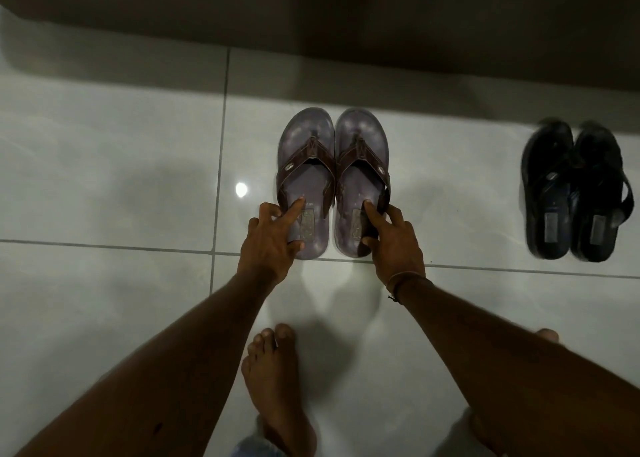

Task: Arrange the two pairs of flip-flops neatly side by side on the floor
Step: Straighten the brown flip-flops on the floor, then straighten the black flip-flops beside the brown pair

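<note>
1. Surface: I look down on a glossy pale tiled floor (104, 151); dark grout lines (221, 145) cross it and a small bright light reflection (241, 189) sits left of centre. A dark band (311, 13) runs along the top of the view; whether it is wall or furniture I cannot tell.
2. Brown pair of flip-flops (332, 179): both lie flat, soles touching side by side, toes pointing away from me, heels at a grout line.
3. My left hand (268, 238) rests on the heel of the left brown sandal, fingers spread, forefinger pressing the footbed; it is not closed around anything.
4. My right hand (391, 238) grips the outer heel edge of the right brown sandal, thumb on the footbed.
5. Black pair of flip-flops (575, 193): well apart to the right, side by side, blurred; strap detail is hard to read.
6. My bare foot (273, 380) stands below; the other foot is mostly hidden behind my right forearm.
</note>
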{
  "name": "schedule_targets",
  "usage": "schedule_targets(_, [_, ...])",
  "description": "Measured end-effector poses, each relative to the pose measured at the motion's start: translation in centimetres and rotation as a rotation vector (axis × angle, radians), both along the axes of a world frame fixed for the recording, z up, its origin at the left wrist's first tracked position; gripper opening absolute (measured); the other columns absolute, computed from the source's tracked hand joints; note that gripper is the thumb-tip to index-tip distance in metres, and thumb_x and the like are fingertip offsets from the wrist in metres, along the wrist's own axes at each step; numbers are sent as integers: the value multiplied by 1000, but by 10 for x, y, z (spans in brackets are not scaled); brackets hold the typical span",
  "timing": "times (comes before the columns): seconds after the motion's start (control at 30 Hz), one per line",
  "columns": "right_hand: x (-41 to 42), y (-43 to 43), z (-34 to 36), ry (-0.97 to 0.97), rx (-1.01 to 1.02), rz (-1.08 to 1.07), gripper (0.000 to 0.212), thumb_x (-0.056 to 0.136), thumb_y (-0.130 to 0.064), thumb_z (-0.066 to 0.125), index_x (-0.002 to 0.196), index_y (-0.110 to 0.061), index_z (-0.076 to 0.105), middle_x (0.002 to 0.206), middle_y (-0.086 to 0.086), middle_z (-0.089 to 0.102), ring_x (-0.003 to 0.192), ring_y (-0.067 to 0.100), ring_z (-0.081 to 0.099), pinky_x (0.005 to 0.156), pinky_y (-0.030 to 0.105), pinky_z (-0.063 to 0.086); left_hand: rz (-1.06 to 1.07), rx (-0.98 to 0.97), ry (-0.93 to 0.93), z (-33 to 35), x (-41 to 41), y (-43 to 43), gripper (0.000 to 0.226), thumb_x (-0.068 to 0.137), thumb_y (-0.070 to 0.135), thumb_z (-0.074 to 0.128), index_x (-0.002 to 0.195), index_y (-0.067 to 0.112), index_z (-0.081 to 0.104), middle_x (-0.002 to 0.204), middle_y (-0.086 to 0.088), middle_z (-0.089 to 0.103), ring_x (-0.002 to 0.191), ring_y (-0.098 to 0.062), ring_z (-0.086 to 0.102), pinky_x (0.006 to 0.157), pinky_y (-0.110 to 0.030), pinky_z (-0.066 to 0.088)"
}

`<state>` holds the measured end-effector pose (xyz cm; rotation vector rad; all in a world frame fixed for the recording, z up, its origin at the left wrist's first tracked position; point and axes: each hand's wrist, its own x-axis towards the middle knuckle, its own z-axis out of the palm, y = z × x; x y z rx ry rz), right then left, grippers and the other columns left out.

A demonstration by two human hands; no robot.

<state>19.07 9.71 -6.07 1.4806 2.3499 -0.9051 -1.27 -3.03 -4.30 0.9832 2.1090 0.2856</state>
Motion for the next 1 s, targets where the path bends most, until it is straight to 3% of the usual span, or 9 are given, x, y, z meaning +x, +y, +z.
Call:
schedule_targets(0.13, [-1, -1, 5, 25, -36, -38, 64, 103, -27, 55, 159, -39, 28, 162, 5, 32, 134, 33, 44, 110, 50, 48, -12, 30, 12, 2, -1, -3, 76, 91, 48, 71, 157, 33, 37, 148, -17, 34, 124, -38, 49, 92, -43, 55])
schedule_targets(0.27, [13, -2, 25, 93, 63, -117, 62, 105, -26, 53, 159, -39, 27, 169, 9, 21, 138, 35, 45, 107, 47, 48, 39, 110, 217, 21, 4, -14, 62, 93, 63, 55, 148, 37, 45, 138, -18, 39, 115, -34, 52, 80, -43, 58])
schedule_targets(0.4, [74, 17, 47, 90, 125, -284, 52, 106, -39, 46, 156, -38, 34, 166, 4, 28, 139, 29, 41, 106, 47, 47, -18, 208, 305, 48, 43, -2, 51, 95, 53, 53, 143, 36, 50, 125, -12, 46, 101, -33, 54, 78, -43, 53])
schedule_targets(0.57, [194, 87, 63, -37, 211, -385, 48, 102, -35, 53, 149, -29, 48, 156, 12, 42, 136, 39, 43, 107, 55, 47, -211, 355, 166, 59, 152, 76, 40, 98, 42, 58, 137, 32, 61, 122, -4, 61, 108, -29, 57, 89, -45, 51])
schedule_targets(0.67, [268, 136, 61, -105, 289, -413, 45, 98, -30, 57, 143, -24, 52, 148, 18, 46, 126, 49, 45, 97, 61, 49, -229, 299, 73, 55, 228, 137, 44, 97, 47, 55, 140, 37, 56, 130, 3, 57, 115, -22, 54, 92, -42, 50])
schedule_targets(0.77, [328, 180, 51, -136, 294, -430, 41, 99, -27, 57, 139, -25, 49, 155, 15, 39, 135, 48, 38, 100, 66, 46, -196, 249, -26, 42, 299, 195, 48, 99, 48, 55, 145, 36, 50, 142, 2, 50, 127, -23, 49, 100, -42, 49])
schedule_targets(0.83, [353, 204, 40, -95, 255, -403, 40, 100, -24, 56, 140, -26, 50, 161, 14, 33, 137, 48, 38, 106, 61, 44, -152, 231, -76, 32, 332, 224, 53, 98, 46, 60, 148, 34, 47, 147, -2, 47, 131, -26, 46, 102, -45, 49])
schedule_targets(0.93, [376, 230, 26, -11, 179, -341, 44, 101, -20, 57, 145, -25, 52, 163, 16, 30, 128, 44, 51, 105, 42, 43, -60, 156, -97, 15, 366, 251, 63, 94, 43, 66, 151, 37, 39, 151, -4, 40, 134, -29, 44, 103, -50, 50])
schedule_targets(1.0, [380, 238, 21, 25, 129, -291, 48, 102, -20, 57, 148, -27, 50, 161, 15, 34, 125, 42, 56, 104, 42, 46, -74, 100, -64, 6, 376, 258, 68, 94, 47, 65, 154, 40, 33, 151, -5, 37, 132, -31, 44, 101, -53, 51])
